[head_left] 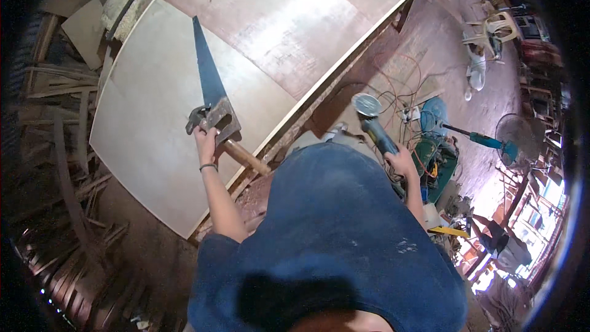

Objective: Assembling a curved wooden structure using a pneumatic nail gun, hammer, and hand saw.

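My left hand (206, 142) is closed around a handsaw (209, 74) and a claw hammer (247, 157) together, over the large pale panel. The saw's dark, tapering blade points away from me, and its grip lies across the hammer near the head. Toward my body runs the hammer's wooden handle. My right hand (402, 161) grips the dark body of an angle grinder (381, 136), away from the panel on the right. At the grinder's far end a round, light disc faces up. The fingers under both grips are partly hidden.
The pale panel (141, 110) is raised, its near edge beside me. Orange cords (393, 77) tangle on the floor at right, near a green tool bin (444, 175) and a standing fan (491, 140). Wood scraps (74, 129) lie left. Farther right are a small animal (475, 72) and plastic chairs (501, 27).
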Demonstrator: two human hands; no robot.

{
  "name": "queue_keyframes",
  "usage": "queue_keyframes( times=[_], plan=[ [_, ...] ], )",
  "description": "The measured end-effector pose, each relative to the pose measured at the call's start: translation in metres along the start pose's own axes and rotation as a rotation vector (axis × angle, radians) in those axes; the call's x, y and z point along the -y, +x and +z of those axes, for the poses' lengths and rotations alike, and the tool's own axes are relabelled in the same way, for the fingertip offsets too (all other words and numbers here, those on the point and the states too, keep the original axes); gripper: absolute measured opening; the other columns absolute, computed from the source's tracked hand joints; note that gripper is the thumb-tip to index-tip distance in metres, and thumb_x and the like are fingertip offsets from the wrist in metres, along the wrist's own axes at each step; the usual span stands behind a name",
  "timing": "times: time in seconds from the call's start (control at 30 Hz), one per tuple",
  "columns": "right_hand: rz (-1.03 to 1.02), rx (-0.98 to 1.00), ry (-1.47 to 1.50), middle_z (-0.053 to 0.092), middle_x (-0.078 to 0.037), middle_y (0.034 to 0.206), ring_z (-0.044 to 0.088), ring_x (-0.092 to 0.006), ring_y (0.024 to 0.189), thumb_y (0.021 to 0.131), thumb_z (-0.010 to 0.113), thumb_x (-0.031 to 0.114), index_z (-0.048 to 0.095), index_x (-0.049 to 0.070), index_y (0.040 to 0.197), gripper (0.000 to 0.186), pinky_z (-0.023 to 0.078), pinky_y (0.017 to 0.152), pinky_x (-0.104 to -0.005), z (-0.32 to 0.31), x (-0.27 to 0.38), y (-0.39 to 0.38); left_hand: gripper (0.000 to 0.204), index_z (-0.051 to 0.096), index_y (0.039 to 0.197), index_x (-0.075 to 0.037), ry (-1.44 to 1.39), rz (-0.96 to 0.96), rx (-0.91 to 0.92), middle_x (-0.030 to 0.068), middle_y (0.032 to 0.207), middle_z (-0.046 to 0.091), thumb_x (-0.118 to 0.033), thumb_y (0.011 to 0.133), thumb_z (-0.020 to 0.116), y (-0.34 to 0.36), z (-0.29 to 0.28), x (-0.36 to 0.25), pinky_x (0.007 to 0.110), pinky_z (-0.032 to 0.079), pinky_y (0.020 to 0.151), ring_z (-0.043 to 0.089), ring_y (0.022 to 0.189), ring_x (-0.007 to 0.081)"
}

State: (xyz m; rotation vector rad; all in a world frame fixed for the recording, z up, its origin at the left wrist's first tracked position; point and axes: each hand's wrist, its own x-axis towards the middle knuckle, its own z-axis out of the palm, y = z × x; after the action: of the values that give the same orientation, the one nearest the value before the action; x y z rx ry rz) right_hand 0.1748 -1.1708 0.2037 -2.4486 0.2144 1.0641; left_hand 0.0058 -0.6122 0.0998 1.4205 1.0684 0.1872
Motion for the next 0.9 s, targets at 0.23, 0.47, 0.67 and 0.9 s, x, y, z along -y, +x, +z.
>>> queue_keyframes(
  times=[0.23,0.47,0.67,0.9],
  plan=[
    [0.441,-0.214,0.07,0.066,-0.017,0.074,0.065,-0.027,0.07,0.071,0.062,0.031,0.068,0.002,0.086,0.034,0.05,0.065,-0.0385,0.126,-0.272,0.028,0.033,0.049,0.102,-0.003,-0.327,-0.083,0.017,0.0057,0.091,0.054,0.001,0.069,0.049,0.001,0.023,-0.011,0.028,0.046,0.069,0.054,0.076,0.017],
    [0.557,-0.031,0.281,0.066,-0.015,0.077,0.064,-0.0265,0.073,0.07,0.066,0.033,0.068,0.003,0.085,0.033,0.05,0.067,-0.0375,0.212,-0.316,0.011,0.03,0.054,0.112,-0.004,-0.333,-0.103,0.033,0.0077,0.093,0.062,-0.007,0.082,0.056,-0.018,0.057,-0.007,0.032,0.053,0.066,0.063,0.077,0.0202],
    [0.5,0.079,0.479,0.065,-0.014,0.079,0.063,-0.0261,0.075,0.07,0.069,0.035,0.068,0.005,0.084,0.033,0.05,0.07,-0.0366,0.281,-0.341,-0.018,0.038,0.048,0.125,-0.008,-0.16,-0.182,0.217,0.0078,0.103,0.063,-0.022,0.09,0.054,-0.037,0.133,-0.038,0.033,0.053,0.069,0.063,0.086,0.0186],
    [0.051,0.078,0.456,0.065,-0.012,0.081,0.062,-0.0255,0.077,0.069,0.072,0.037,0.068,0.007,0.083,0.034,0.05,0.073,-0.0356,0.384,-0.374,0.015,0.055,0.04,0.133,-0.007,0.034,-0.052,0.695,0.0093,0.11,0.057,-0.006,0.08,0.054,-0.084,0.239,-0.107,0.032,0.056,0.072,0.061,0.09,0.0205]
  ],
)
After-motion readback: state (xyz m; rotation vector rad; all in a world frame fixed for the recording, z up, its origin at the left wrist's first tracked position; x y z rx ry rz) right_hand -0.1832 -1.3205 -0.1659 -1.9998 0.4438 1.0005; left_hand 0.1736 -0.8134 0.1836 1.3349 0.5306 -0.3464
